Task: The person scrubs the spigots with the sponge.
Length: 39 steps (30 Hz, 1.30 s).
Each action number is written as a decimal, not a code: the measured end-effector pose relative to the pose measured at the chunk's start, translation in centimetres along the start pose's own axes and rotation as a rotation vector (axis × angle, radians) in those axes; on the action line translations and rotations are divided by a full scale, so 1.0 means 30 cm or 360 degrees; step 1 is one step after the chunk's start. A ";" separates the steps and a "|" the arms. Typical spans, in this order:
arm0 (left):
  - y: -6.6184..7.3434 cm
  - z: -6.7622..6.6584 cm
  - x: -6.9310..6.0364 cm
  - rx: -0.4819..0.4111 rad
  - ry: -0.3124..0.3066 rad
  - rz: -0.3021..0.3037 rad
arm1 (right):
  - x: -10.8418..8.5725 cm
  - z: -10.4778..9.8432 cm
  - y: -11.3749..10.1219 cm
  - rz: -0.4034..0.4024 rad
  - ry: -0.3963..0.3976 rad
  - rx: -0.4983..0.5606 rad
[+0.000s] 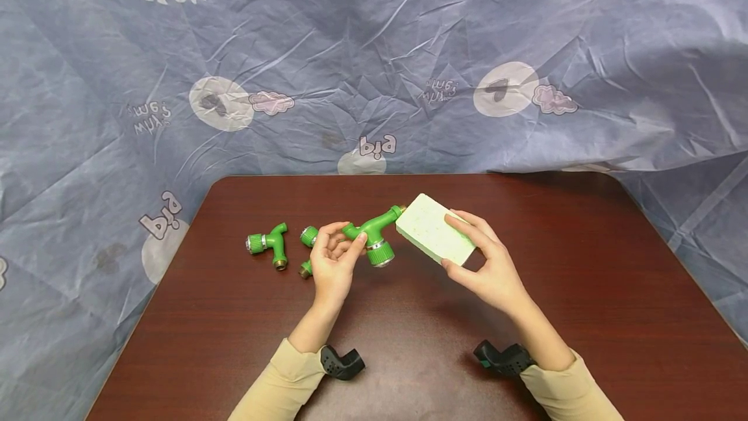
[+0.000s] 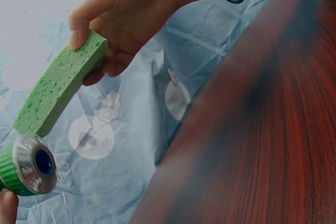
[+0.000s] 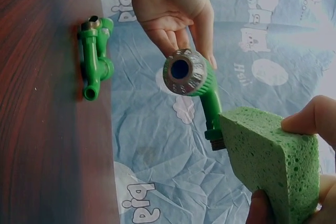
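Observation:
My left hand [image 1: 334, 265] pinches a green faucet [image 1: 371, 231] by its spout side, holding it above the table. The faucet has a ribbed green knob with a silver cap [image 3: 179, 71] and a brass threaded end [image 3: 217, 144]. In my right hand [image 1: 489, 271] is a light green sponge [image 1: 435, 229], gripped between thumb and fingers. A corner of the sponge [image 3: 262, 150] is at the faucet's threaded end; in the right wrist view they look to be touching. The left wrist view shows the sponge [image 2: 60, 85] just beyond the knob [image 2: 29, 166].
On the brown table [image 1: 444, 356] a second green faucet [image 1: 271, 244] lies at the left. Another green faucet [image 1: 308, 236] lies partly hidden behind my left hand. A grey-blue printed cloth [image 1: 374, 70] hangs behind the table's far edge.

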<state>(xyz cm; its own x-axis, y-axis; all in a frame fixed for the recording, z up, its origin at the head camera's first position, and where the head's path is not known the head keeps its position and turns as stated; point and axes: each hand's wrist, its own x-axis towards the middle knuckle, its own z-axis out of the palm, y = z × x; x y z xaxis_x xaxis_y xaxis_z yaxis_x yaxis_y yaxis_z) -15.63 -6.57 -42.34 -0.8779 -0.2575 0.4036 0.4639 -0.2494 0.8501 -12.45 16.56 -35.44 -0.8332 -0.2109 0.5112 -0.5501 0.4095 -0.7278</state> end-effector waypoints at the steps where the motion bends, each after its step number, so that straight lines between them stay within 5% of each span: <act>1: 0.002 0.001 0.000 -0.0007 -0.0001 -0.0001 | -0.001 0.003 0.002 -0.0009 -0.0011 0.0008; 7: 0.009 0.001 -0.001 -0.0043 -0.0073 -0.0009 | -0.002 0.014 0.004 -0.0040 -0.0022 0.0028; 13: 0.008 -0.004 0.000 -0.0142 -0.0150 -0.0137 | -0.001 0.016 -0.005 -0.0051 -0.0032 -0.0018; 19: 0.013 -0.003 0.001 -0.0099 -0.0126 -0.0242 | -0.002 0.018 -0.008 -0.0089 -0.0088 0.0011; 29: 0.011 0.002 0.000 0.0013 -0.0061 -0.0220 | -0.005 0.012 0.002 -0.0181 -0.0243 0.0178; 39: 0.015 -0.002 0.005 0.0022 0.0011 -0.0215 | -0.015 0.010 0.104 -0.0082 -0.0072 0.0143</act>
<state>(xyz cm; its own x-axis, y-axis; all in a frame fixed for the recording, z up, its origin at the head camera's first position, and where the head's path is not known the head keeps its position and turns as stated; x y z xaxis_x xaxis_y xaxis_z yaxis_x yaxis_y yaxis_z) -15.54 -6.76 -41.92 -0.9315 -0.2287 0.2828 0.3397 -0.2696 0.9011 -13.80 17.65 -38.08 -0.8043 -0.2701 0.5293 -0.5934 0.3166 -0.7401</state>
